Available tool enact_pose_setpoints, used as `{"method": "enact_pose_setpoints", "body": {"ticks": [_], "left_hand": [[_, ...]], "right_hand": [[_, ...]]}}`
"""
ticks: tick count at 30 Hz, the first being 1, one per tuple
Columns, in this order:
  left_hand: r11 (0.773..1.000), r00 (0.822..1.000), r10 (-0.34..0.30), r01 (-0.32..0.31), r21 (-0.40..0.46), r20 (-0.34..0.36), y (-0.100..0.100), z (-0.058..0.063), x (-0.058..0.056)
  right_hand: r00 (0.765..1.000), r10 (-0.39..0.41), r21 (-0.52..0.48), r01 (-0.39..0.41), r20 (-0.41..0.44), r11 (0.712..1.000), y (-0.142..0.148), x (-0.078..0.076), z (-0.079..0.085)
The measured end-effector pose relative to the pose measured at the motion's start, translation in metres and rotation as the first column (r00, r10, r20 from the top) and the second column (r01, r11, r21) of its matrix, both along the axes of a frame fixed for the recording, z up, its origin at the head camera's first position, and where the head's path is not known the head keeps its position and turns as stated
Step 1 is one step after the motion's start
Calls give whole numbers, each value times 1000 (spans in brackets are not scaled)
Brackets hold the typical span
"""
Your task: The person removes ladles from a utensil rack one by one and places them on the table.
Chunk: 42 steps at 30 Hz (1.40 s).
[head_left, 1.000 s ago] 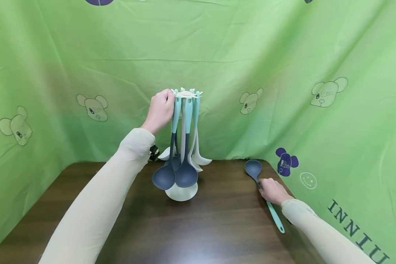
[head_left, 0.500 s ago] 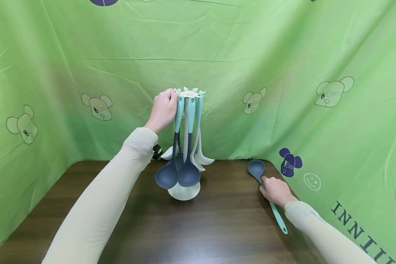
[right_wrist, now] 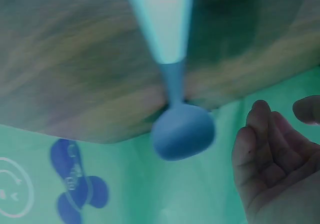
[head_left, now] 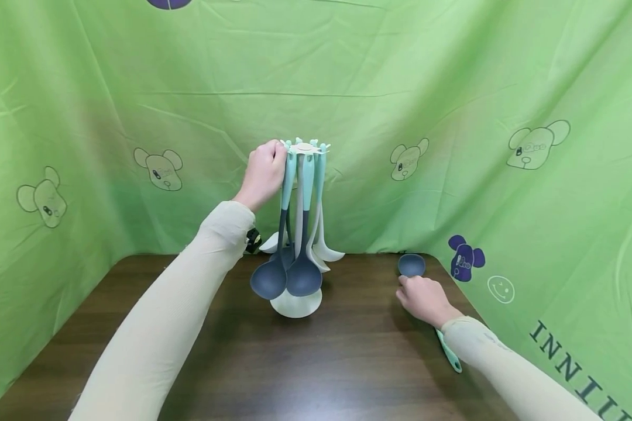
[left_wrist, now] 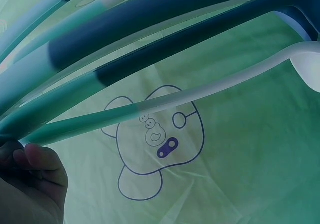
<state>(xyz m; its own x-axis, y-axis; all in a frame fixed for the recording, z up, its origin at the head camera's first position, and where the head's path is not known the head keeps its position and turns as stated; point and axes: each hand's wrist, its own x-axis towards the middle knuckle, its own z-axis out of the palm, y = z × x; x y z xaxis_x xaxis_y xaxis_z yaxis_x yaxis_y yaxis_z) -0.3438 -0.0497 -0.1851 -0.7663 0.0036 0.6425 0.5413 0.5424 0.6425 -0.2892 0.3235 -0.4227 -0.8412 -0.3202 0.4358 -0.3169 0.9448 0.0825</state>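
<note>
Beside the top of a white utensil rack [head_left: 296, 305], my left hand [head_left: 265, 173] is curled and grips its left edge. In the left wrist view the fingers [left_wrist: 42, 166] meet the ends of the teal handles; exactly what they pinch there is partly hidden. Dark blue ladles [head_left: 304, 276] and white-headed utensils [head_left: 326, 252] with teal handles hang from the rack. On the right, another dark blue ladle [right_wrist: 184, 134] lies on the table. My right hand [head_left: 425, 299] hovers over its shaft, fingers loosely bent and apart from it, holding nothing.
The brown wooden table [head_left: 342, 356] ends at the back against a green printed cloth [head_left: 358, 117]. That cloth also rises close along the right and left sides.
My right hand has let go of the ladle and shifted left and slightly up from it. The ladle stays lying. My left hand keeps its place at the rack; the view has turned slightly.
</note>
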Motion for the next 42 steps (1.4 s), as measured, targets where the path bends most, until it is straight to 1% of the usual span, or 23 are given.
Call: {"method": "enact_pose_setpoints", "body": {"ticks": [5,12,19,24,28,35,38,42], "left_hand": [[1000,1000,-9,9,10,1,0,-1,-1],[1000,1000,-4,4,6,5,1,0,-2],[1000,1000,-10,10,9,7,1,1,-1],[1000,1000,-7,7,10,10,1,0,-1],[1000,1000,-14,14,12,12,1,-1,0],[1000,1000,-10,10,10,13,0,-2,0],[1000,1000,-8,8,6,0,0,-2,0],[1000,1000,-11,11,5,-4,0,-1,0]], "right_hand": [[998,64,0,-64,-23,998,-26,0,10],[990,136,-1,-136,-49,991,-61,0,25],[971,212,-19,-216,-110,976,-90,1,43],[958,246,-34,-254,-148,967,-106,4,56],[952,260,-64,-273,-163,960,-117,5,66],[952,278,-167,-297,-126,940,-140,0,82],[955,268,-185,-288,-127,939,-148,-4,88],[963,252,-216,-267,-93,939,-155,-9,93]]}}
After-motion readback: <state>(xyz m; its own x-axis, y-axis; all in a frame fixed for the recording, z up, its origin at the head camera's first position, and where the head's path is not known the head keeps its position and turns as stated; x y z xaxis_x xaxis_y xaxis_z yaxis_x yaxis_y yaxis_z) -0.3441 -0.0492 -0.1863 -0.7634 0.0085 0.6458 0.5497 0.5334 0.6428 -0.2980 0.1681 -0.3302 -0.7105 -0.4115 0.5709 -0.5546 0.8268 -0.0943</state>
